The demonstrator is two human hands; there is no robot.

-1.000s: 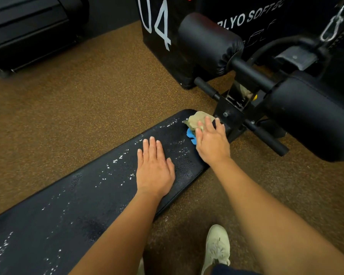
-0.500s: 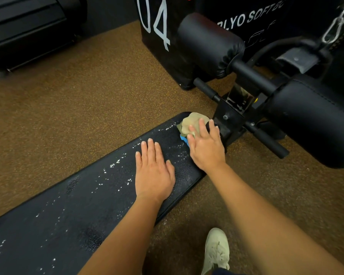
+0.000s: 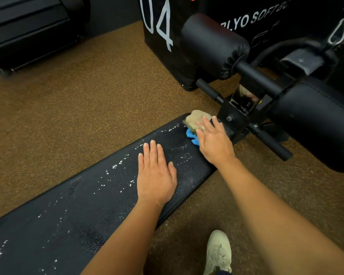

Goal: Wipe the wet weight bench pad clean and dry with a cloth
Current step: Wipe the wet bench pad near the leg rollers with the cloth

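Note:
The black bench pad (image 3: 87,205) runs from the lower left up to the middle of the view, speckled with water drops. A bunched beige and blue cloth (image 3: 196,121) lies at the pad's far end. My right hand (image 3: 214,141) presses on the cloth with straight fingers, covering its near part. My left hand (image 3: 156,175) lies flat on the pad with fingers straight, a little nearer to me than the cloth.
Two black foam rollers (image 3: 214,44) on a metal bar stand right behind the pad's far end. A black plyo box (image 3: 163,32) marked 04 sits beyond them. Brown speckled floor (image 3: 77,116) surrounds the bench. My pale shoe (image 3: 218,253) is at the bottom.
My right hand has slid the cloth a short way left across the pad's far end. My left hand has stayed flat in place.

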